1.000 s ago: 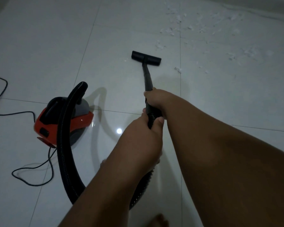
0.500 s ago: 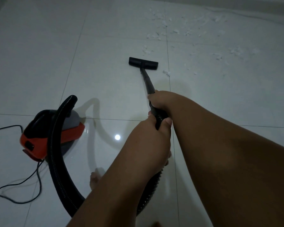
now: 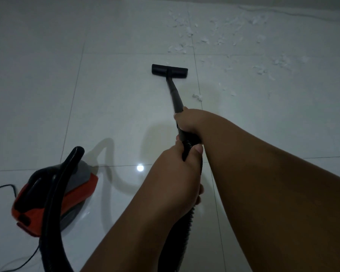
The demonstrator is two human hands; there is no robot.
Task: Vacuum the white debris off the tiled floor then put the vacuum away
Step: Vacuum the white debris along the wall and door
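Both hands grip the vacuum's tube: the right hand (image 3: 186, 122) is clenched around the wand (image 3: 175, 95) at its lower end, and the left hand (image 3: 177, 173) is clenched around the ribbed hose (image 3: 186, 148) just behind it, thumb laid along the top. The nozzle (image 3: 169, 71) lies flat on the floor (image 3: 47, 75), near the left edge of the debris (image 3: 220, 40) and not yet in its thick part. Compared with a second ago, the nozzle sits farther out from the hands and more wand shows ahead of the right hand, which suggests a forward stroke toward the scatter; the head has also tilted, so part of the shift is only the camera's. A few flecks lie just ahead of the nozzle, and one small clump (image 3: 197, 97) lies beside the wand to its right, passed by rather than picked up. The bulk of the white pieces spreads across the far right tiles up to the wall. The canister (image 3: 53, 201), red and black, stands to the left, near the person, with the hose looping from it and a cord (image 3: 8, 188) trailing off to the left edge. Judged from this, the cleaning is at an early stage: most debris remains, and the next strokes need to swing right and farther forward
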